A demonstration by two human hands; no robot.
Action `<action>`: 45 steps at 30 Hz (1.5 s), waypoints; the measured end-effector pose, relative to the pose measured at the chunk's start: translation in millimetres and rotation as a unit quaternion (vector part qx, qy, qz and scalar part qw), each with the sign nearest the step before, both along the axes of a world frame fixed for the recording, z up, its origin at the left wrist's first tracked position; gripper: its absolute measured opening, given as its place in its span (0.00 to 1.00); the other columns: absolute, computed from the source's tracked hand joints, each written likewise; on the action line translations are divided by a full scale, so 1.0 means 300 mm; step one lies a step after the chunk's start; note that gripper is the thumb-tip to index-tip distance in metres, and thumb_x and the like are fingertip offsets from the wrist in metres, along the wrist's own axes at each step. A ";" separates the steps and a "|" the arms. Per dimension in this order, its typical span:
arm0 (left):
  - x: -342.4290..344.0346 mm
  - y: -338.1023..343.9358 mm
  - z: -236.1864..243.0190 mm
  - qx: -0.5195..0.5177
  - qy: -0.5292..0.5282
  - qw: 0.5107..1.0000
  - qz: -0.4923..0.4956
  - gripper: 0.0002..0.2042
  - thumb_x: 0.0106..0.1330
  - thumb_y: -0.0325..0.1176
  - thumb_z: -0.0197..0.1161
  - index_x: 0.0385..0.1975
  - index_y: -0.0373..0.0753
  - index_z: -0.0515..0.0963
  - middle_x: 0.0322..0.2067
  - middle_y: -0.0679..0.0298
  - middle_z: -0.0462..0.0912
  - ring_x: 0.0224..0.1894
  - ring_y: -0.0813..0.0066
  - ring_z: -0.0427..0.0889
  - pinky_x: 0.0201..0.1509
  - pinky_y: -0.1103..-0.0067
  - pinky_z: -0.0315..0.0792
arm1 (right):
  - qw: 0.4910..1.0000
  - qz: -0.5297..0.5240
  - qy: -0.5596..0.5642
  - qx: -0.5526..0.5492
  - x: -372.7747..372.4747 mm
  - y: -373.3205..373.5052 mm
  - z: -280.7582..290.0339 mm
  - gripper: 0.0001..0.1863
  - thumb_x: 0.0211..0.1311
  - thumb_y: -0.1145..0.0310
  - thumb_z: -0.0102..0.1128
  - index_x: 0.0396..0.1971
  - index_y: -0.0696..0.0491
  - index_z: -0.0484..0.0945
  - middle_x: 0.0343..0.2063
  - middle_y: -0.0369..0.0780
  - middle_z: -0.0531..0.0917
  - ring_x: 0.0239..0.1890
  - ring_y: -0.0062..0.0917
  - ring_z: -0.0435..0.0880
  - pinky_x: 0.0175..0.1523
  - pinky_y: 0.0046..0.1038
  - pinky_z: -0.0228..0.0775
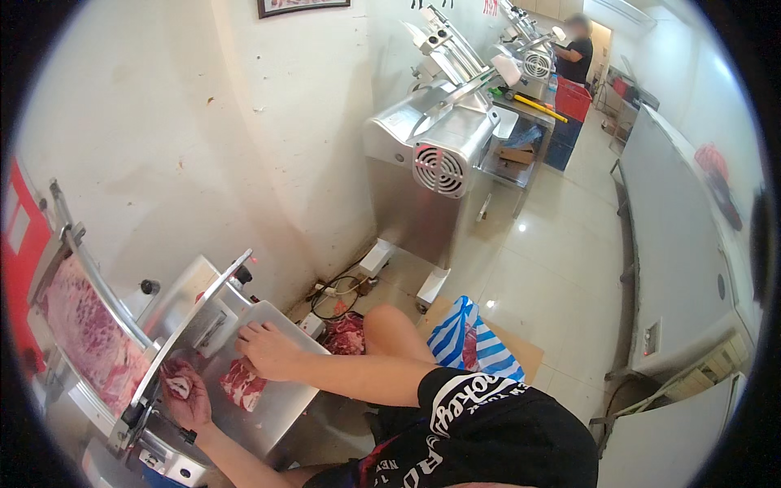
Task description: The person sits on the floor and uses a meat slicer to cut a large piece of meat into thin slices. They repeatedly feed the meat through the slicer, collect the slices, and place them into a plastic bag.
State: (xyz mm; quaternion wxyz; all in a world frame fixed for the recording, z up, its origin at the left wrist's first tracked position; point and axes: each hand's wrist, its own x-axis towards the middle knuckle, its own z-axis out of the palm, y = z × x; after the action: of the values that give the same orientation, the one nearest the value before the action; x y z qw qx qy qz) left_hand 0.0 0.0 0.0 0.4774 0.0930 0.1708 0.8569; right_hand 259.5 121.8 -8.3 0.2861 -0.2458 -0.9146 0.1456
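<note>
Left hand [192, 409] cups raw meat slice [180, 385], eight o'clock. Right hand [270, 352] loosely open, one o'clock edge of sliced meat [242, 387].

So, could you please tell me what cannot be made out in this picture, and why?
In the head view:
Bare right hand: its back hides any contact with the red-and-white marbled meat.
Blue-and-white striped plastic bag: its sides hide most contents.
Dark-framed picture: cut off by the top edge.
Distant black-shirted co-worker: hands too small to read.
</note>
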 end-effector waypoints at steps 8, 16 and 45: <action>0.268 0.054 0.097 -0.219 0.419 0.880 0.043 0.16 0.75 0.32 0.57 0.59 0.36 0.74 0.48 0.58 0.81 0.45 0.71 0.80 0.48 0.77 0.77 | 0.957 0.100 0.259 -0.081 0.021 0.058 0.050 0.20 0.69 0.57 0.61 0.47 0.59 0.74 0.44 0.48 0.80 0.48 0.45 0.79 0.52 0.42 0.69; 0.394 0.056 0.193 -0.215 0.531 0.819 -0.003 0.20 0.74 0.32 0.58 0.64 0.38 0.73 0.53 0.59 0.80 0.55 0.67 0.79 0.63 0.72 0.71 | 0.919 0.107 0.300 -0.230 -0.002 0.045 0.025 0.15 0.68 0.63 0.60 0.49 0.55 0.73 0.32 0.51 0.83 0.35 0.49 0.83 0.41 0.43 0.74; 0.210 0.013 0.041 -0.199 0.338 0.919 0.037 0.19 0.73 0.29 0.58 0.62 0.36 0.73 0.53 0.60 0.81 0.52 0.67 0.81 0.55 0.77 0.78 | 0.976 0.031 0.213 -0.026 0.096 0.061 0.048 0.21 0.62 0.63 0.65 0.52 0.56 0.73 0.49 0.48 0.77 0.53 0.41 0.76 0.55 0.39 0.67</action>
State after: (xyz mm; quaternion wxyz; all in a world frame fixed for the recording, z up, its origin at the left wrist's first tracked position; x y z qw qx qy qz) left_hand 62.9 3.9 12.2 0.3677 0.2735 0.4925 0.7399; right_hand 288.3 140.3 6.2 0.4631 -0.1884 -0.8358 0.2270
